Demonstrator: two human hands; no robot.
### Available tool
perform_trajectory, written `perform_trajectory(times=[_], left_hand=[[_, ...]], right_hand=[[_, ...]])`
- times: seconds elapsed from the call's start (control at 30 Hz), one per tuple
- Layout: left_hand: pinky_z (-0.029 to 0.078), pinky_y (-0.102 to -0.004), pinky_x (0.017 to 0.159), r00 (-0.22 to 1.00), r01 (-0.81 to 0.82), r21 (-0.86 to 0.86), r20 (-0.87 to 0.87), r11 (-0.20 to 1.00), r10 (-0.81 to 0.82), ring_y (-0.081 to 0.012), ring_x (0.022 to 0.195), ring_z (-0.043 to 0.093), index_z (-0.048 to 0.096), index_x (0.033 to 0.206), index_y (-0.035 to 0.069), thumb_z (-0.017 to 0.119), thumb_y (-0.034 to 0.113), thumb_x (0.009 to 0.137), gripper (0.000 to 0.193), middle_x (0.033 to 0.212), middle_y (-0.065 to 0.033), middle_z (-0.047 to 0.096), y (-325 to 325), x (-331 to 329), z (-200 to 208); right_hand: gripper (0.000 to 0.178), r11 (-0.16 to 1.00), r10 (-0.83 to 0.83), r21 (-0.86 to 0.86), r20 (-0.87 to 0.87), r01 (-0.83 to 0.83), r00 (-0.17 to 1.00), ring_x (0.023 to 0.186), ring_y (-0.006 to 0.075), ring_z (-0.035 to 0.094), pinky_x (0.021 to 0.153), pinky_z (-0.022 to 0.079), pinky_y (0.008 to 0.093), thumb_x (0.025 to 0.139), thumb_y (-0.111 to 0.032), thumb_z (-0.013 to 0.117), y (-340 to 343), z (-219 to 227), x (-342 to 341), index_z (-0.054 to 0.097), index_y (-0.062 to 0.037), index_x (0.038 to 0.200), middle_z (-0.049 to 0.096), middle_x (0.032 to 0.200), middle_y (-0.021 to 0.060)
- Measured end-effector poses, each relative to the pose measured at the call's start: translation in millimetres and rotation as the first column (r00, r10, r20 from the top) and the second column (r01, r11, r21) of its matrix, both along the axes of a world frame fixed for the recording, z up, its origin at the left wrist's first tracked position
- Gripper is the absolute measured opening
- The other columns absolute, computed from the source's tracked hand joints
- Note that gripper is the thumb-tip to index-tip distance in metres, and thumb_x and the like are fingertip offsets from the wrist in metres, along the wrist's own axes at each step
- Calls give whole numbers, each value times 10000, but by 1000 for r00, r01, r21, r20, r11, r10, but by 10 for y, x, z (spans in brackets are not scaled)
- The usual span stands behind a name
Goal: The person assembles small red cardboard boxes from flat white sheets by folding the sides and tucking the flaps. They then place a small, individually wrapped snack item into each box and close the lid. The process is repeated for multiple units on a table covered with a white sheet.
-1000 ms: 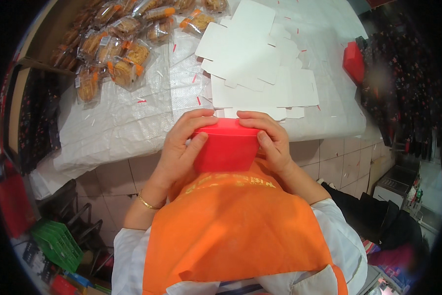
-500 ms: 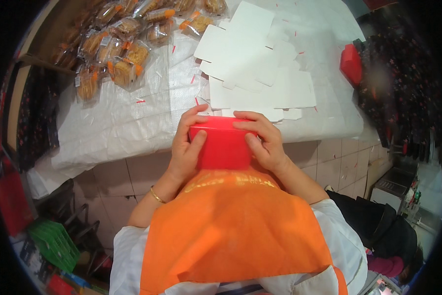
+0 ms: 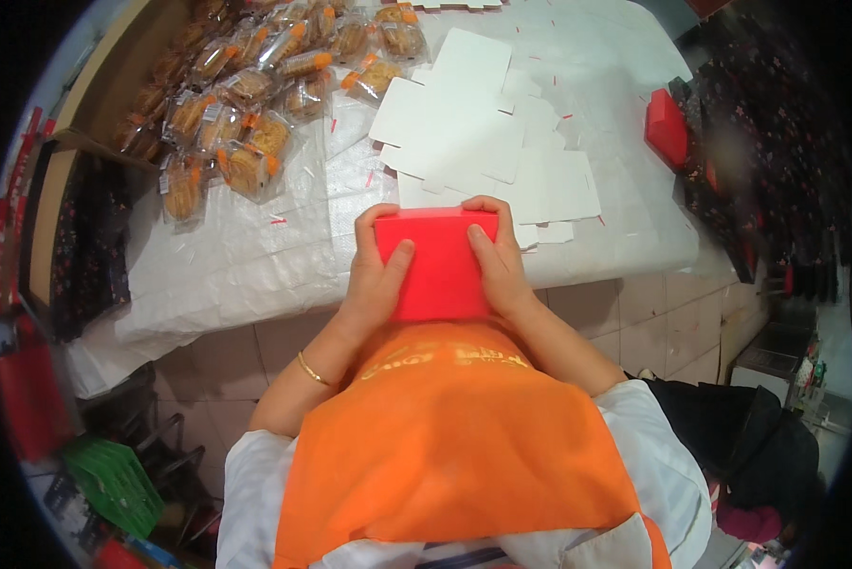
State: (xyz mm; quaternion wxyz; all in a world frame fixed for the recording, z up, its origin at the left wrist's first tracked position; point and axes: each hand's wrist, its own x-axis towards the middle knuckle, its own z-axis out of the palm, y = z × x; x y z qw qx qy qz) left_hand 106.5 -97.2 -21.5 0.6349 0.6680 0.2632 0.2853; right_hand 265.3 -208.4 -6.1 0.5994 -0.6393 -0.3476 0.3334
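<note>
A red cardboard box [image 3: 442, 275] is held upright against my orange apron, just in front of the table's near edge. My left hand [image 3: 378, 275] grips its left side, thumb on the front face and fingers bent over the top corner. On the opposite side my right hand [image 3: 503, 267] has the same grip. The box's far side and underside are hidden. Right behind it on the table lie overlapping flat white carton blanks [image 3: 454, 128].
Many clear-wrapped round pastries [image 3: 252, 171] are heaped at the far left, beside a brown cardboard carton [image 3: 103, 85]. Another red box [image 3: 666, 131] sits at the right table edge. The white-sheeted table [image 3: 246, 270] carries small red scraps. A green crate [image 3: 113, 484] is at lower left.
My fingers have shifted from lying across the top of the red box to gripping its two sides. The front face now looks taller and its top edge straight.
</note>
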Motion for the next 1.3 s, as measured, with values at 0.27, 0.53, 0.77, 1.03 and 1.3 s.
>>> perform_trajectory(times=[0.27,0.53,0.77,1.03,1.3], left_hand=[[446,-323,971,996,42,-260,89,965,-20,-173,1114,519,437,1290,82,494,288,1060,314,1234,-97,526,-122,86,48],[455,-314,938,990,-136,-240,13,961,143,-161,1053,547,489,1263,85,530,283,1043,299,1160,-64,569,151,350,110],[457,-292,951,976,-90,-302,162,949,144,-159,1136,542,374,1445,83,444,341,1078,454,1294,-99,515,341,801,158],[480,-344,899,869,-238,435,-305,869,390,-267,1162,533,511,1336,-36,614,175,968,436,1274,-185,537,1168,756,-362],[497,-278,665,872,-247,134,-402,960,281,-115,739,593,615,1154,-40,716,196,909,354,860,-54,655,1542,1142,-334]], right_hand=[[274,997,30,-67,-143,-40,989,1047,149,516,952,420,295,1008,-173,489,-146,14,111,454,-43,1247,545,1157,83],[511,998,-13,61,-262,30,965,1083,183,564,1005,430,335,1009,-193,531,37,133,163,359,-38,1466,573,1209,139],[634,985,-168,-27,-408,171,898,1266,236,529,1067,445,375,991,-218,591,96,-270,1042,320,-44,1536,523,1406,150],[533,832,-539,-45,-302,553,786,1184,280,590,962,518,428,981,-258,606,317,-450,3790,432,-33,1432,554,1349,157],[438,745,-310,102,928,660,206,1142,353,606,967,491,403,945,-167,620,638,-469,3722,538,-5,1343,580,1315,201]])
